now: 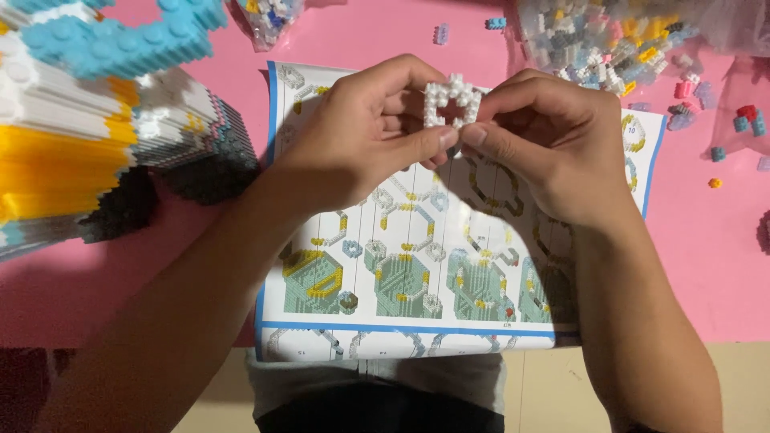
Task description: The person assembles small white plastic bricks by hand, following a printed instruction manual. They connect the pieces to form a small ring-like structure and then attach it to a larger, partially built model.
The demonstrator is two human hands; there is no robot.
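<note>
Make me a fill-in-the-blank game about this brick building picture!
1. Both hands hold a small ring of ____ bricks.
2. The instruction sheet lies on a ____ mat.
3. The big brick model stands on the person's ____ side.

Missing words: white; pink; left

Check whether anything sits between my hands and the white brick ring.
Nothing visible does. The left hand and right hand both pinch the white brick ring directly, thumbs at its lower edge, above the instruction sheet.
</note>
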